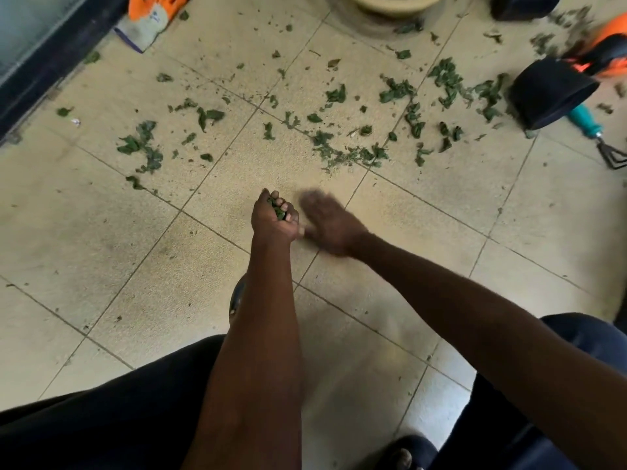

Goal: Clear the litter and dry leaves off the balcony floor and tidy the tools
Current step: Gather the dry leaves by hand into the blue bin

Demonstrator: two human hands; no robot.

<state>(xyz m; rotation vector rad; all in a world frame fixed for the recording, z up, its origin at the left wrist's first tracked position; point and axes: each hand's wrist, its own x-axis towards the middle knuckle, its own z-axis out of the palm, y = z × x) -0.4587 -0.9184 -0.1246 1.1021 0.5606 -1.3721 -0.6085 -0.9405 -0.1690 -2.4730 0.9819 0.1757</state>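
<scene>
Dry green leaves (342,149) lie scattered in a wide band across the beige tiled floor (101,239), thickest at the upper right. My left hand (274,217) is curled round a small clump of leaves at the centre of the view. Right beside it, my right hand (330,225) is blurred, with its fingers stretched out flat just above the tiles. A hand rake with a teal handle (588,125) lies on the floor at the right edge. An orange and grey work glove (152,16) lies at the top left.
A black pot (549,93) lies on its side at the right, with an orange item (607,57) behind it. A beige planter (397,3) stands at the top centre. A dark door frame (44,67) runs along the left. My dark-trousered knees fill the bottom.
</scene>
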